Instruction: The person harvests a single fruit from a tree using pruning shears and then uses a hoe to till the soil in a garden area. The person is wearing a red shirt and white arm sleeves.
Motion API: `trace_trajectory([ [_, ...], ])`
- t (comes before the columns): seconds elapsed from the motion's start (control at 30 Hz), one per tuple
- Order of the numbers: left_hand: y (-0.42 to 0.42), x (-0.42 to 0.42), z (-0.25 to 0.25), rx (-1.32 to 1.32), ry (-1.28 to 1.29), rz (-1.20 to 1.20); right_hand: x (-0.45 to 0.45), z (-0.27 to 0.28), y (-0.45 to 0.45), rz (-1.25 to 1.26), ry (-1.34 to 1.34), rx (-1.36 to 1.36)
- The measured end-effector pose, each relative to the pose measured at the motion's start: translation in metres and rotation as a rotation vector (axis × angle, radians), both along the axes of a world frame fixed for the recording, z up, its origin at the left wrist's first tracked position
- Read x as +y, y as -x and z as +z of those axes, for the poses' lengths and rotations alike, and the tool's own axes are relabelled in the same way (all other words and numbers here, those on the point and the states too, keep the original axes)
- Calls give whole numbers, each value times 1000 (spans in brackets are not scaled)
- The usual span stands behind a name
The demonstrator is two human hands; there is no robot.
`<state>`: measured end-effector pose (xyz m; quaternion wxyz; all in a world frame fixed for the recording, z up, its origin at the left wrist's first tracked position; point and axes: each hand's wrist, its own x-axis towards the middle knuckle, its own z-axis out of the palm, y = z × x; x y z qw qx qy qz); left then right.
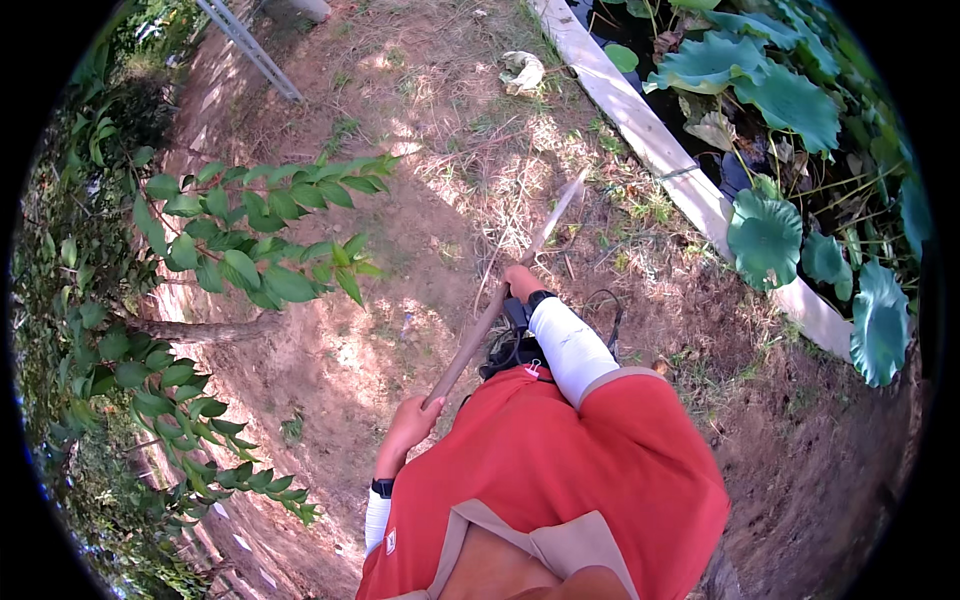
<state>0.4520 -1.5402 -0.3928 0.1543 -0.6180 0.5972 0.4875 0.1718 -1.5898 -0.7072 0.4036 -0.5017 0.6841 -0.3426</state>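
Observation:
Both of my hands grip a long wooden pole (472, 337) that slants from beside my body up and right to the ground ahead. My right hand (523, 280) is closed round its middle part, in front of my red shirt. My left hand (414, 420) holds the near end at my left side. The far end of the pole, pale in the sunlight, reaches dry cut grass (510, 217) close to a concrete edge; what tool head it has, if any, I cannot tell.
A pale concrete curb (660, 146) runs diagonally at the right, with dark water and large lotus leaves (765, 229) beyond it. Leafy branches (247, 270) reach in from the left, near a thin tree trunk (210, 330). A metal post (251, 49) stands at upper left. A dry curled leaf (523, 73) lies ahead.

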Motion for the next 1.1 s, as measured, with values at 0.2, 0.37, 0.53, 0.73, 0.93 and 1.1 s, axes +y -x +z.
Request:
trace_trajectory([
  [0.2,-6,-5,51,83,-48,178,-2,15,-8,153,-75,59],
  [0.37,-5,-1,33,173,26,162,-31,17,-8,-568,-400,-811],
  [0.53,2,-4,-33,257,-81,237,-57,46,23,-962,-435,-1035],
  [0.73,35,-18,-45,215,-39,128,-66,30,35,-917,-522,-896],
  [0.93,11,2,-36,65,-1,85,-10,-16,0,186,46,321],
  [1.1,12,-7,0,144,-65,232,-33,-36,-6,263,-34,411],
])
